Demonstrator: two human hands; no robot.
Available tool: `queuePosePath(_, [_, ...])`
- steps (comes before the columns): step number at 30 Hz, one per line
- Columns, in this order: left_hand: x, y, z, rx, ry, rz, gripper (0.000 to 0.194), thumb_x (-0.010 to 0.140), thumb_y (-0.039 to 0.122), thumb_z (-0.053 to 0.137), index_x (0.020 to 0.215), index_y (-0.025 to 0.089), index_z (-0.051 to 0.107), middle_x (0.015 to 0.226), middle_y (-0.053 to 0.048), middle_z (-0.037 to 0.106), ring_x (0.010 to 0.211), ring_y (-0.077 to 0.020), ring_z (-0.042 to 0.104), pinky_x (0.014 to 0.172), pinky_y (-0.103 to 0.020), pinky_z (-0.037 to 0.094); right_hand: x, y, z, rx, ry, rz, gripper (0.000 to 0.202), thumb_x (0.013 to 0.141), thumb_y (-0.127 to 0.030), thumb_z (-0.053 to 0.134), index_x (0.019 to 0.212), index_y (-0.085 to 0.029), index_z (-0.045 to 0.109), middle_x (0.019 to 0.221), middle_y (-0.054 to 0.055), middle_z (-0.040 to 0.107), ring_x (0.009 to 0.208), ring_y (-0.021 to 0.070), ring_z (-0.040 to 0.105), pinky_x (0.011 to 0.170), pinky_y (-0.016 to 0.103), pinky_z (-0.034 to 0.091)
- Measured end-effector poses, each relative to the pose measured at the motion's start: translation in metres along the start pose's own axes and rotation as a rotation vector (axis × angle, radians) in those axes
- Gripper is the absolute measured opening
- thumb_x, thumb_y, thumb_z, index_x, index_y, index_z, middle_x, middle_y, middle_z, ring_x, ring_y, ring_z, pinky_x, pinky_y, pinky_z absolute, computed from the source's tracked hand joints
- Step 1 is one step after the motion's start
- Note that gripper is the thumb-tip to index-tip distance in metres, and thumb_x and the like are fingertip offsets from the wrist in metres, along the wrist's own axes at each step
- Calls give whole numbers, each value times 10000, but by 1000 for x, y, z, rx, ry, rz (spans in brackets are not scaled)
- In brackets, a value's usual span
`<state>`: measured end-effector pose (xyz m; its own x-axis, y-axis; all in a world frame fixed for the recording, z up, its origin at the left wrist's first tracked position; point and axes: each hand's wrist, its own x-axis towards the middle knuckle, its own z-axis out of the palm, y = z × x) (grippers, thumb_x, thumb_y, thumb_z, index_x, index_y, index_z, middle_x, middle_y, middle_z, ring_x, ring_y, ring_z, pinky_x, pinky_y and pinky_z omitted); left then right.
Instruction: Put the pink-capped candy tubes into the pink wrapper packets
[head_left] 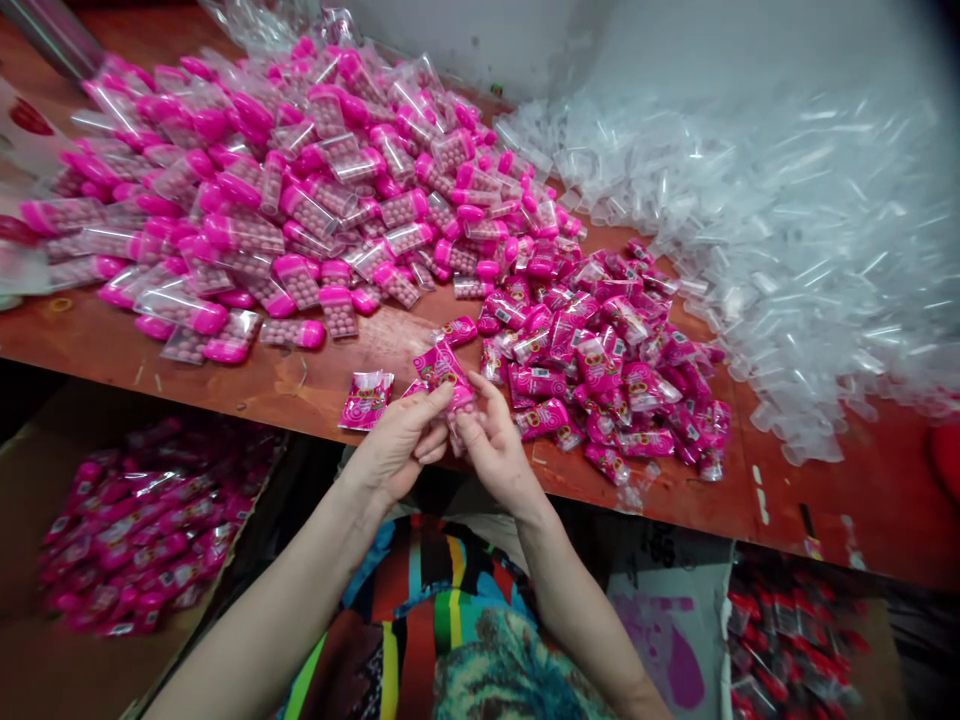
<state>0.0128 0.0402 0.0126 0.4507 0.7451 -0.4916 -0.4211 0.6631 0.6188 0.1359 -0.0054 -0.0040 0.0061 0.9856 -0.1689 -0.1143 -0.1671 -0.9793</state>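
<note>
Just above the table's front edge, my left hand [405,440] pinches a pink printed wrapper sleeve [439,368] between thumb and fingers. My right hand [491,440] is closed beside it, its thumb and fingers on a small clear tube of pink candy balls [459,418]. The hands nearly meet, and fingers cover part of both items. A small stack of flat pink sleeves [366,399] lies left of my hands. To the right is a heap of tubes in pink printed sleeves [592,350].
Unwrapped pink-capped candy tubes [300,200] form a large pile at the back left. Clear empty tubes [765,220] heap up on the right of the red-brown table [840,500]. Below the edge stand a carton of wrapped tubes [142,540] and a box of red-capped items [787,640].
</note>
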Motion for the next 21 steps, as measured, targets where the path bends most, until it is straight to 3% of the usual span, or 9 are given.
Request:
queuePosePath(2, [0, -3, -2, 9, -9, -2, 276, 803, 376, 695, 729, 119, 627, 484, 46, 471, 335, 6, 227, 343, -149, 167, 1, 1, 2, 213, -49, 102, 528, 925, -429, 504, 1402, -298, 320, 727, -34, 518, 481, 84, 430, 403, 185, 333])
queuePosePath(4, [-1, -7, -2, 34, -18, -14, 317, 803, 401, 689, 684, 116, 616, 498, 27, 496, 342, 5, 247, 350, -151, 181, 2, 2, 3, 301, -61, 149, 521, 934, -443, 483, 1403, -291, 314, 656, -67, 451, 428, 64, 345, 370, 165, 244])
queuePosePath(8, [-1, -10, 1, 102, 35, -2, 359, 771, 421, 714, 625, 111, 607, 466, 25, 478, 346, -4, 280, 357, -160, 190, 2, 6, 0, 187, 35, 52, 560, 912, -400, 551, 1403, -273, 315, 691, -60, 484, 535, 73, 451, 484, 180, 377])
queuePosePath(12, [-1, -4, 3, 84, 107, 26, 346, 755, 420, 728, 625, 130, 593, 384, 74, 368, 326, -11, 227, 355, -170, 169, -3, 5, -4, 177, -100, 57, 557, 913, -388, 553, 1399, -286, 300, 759, -43, 540, 517, 69, 452, 481, 200, 372])
queuePosePath(17, [-2, -10, 2, 184, 8, -24, 363, 785, 441, 688, 643, 122, 590, 466, -14, 553, 335, -21, 307, 361, -179, 182, -3, 7, -9, 218, -38, 30, 481, 885, -376, 601, 1299, -282, 376, 664, -78, 519, 471, 69, 437, 472, 204, 364])
queuePosePath(21, [-4, -18, 3, 307, 36, 20, 332, 801, 420, 673, 681, 121, 591, 545, -43, 627, 368, -36, 382, 378, -177, 236, 2, 17, -15, 220, -36, 61, 383, 871, -391, 622, 1193, -256, 465, 648, -76, 539, 485, 72, 486, 487, 207, 396])
